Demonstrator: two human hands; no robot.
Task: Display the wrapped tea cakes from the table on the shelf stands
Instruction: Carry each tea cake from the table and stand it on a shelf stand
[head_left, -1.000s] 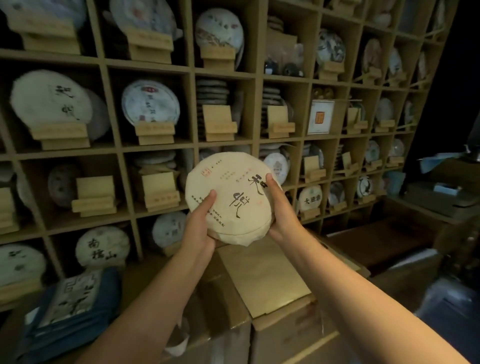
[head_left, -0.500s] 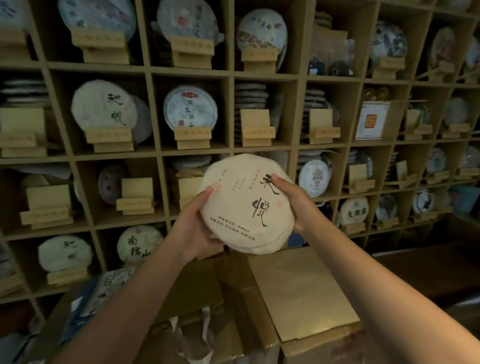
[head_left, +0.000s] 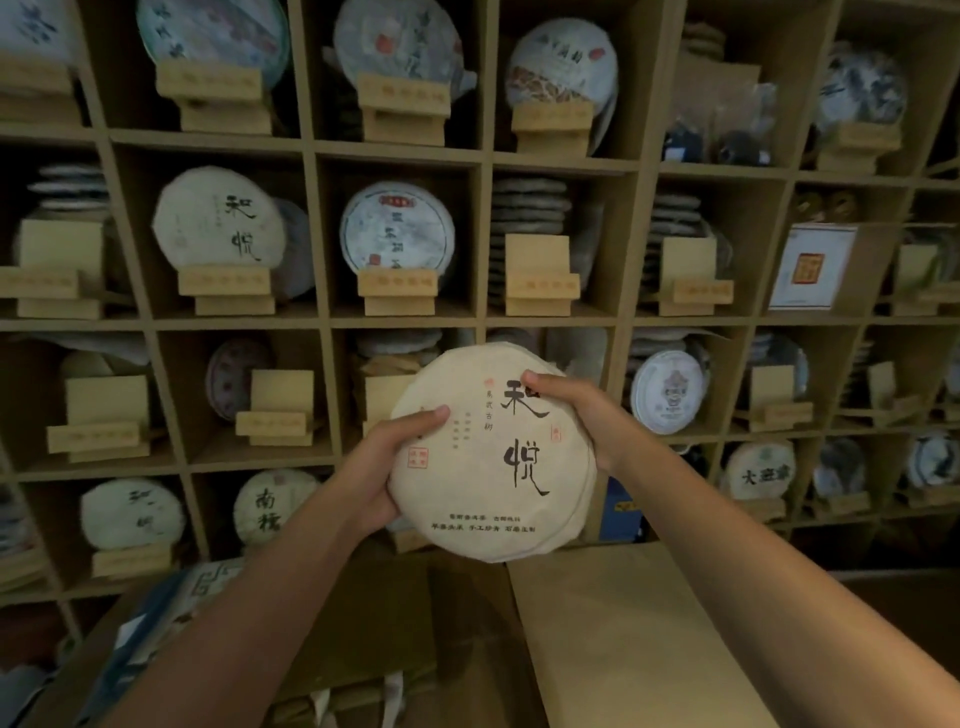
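A round wrapped tea cake (head_left: 493, 452) is held upright between both hands in front of a wooden grid shelf (head_left: 322, 322), at the level of the third visible row of compartments, above cardboard boxes (head_left: 639, 639). The cake is wrapped in cream-coloured paper, which is gathered into soft folds along the right and lower edge. Two large black brush-written characters are set down the right half of its face, with a short column of small print to their left and two lines of small print along the bottom. A small red square seal is seen at the lower left of the face and another small red mark at the right. The left hand (head_left: 384, 467) is curled round the cake's left edge, the thumb laid across the face and the fingers hidden behind. The right hand (head_left: 582, 410) is clasped on the upper right edge, the thumb resting on the top character and the fingers likewise out of sight behind. An empty wooden stand (head_left: 275, 410) is noted in the compartment just left of the cake, and another empty stand (head_left: 540, 275) in the compartment above it. A displayed tea cake (head_left: 221, 218) bearing the same two characters is seen on a stand in the row above, to the left.
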